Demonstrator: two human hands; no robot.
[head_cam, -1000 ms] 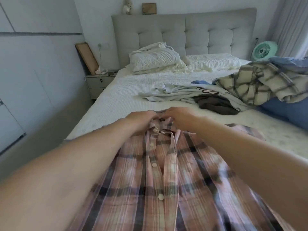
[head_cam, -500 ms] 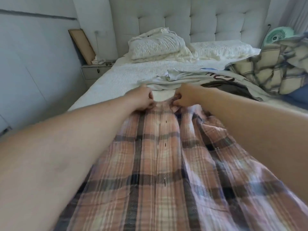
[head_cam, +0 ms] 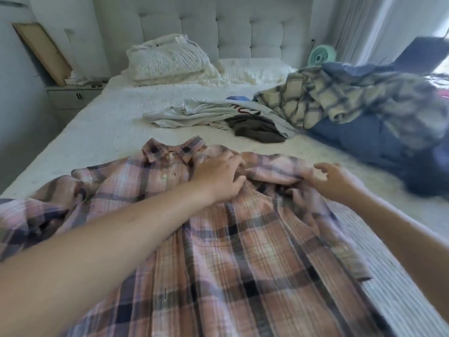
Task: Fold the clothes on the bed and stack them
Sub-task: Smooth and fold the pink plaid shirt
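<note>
Pink-and-navy plaid shirt (head_cam: 218,251) is lying front-up on the bed (head_cam: 109,132), long axis running from hem at 6 o'clock to collar at 12 o'clock. Left hand (head_cam: 218,180) is resting on the right shoulder area just below the collar, fingers spread and lightly bent, pressing the cloth flat rather than clasping it. Right hand (head_cam: 330,178) is sitting at 3 o'clock from the left, fingers curled into the bunched sleeve fold; the grip itself is blurred. Judgement: the sleeve is nearer the right hand, and would fold inward toward 9 o'clock. Farther out, at 12 to 2 o'clock, unfolded clothes are waiting: pale T-shirt (head_cam: 206,113), dark garment (head_cam: 257,130), cream checked shirt (head_cam: 340,98), blue fabric (head_cam: 369,144). Nothing is blocking the fold.
</note>
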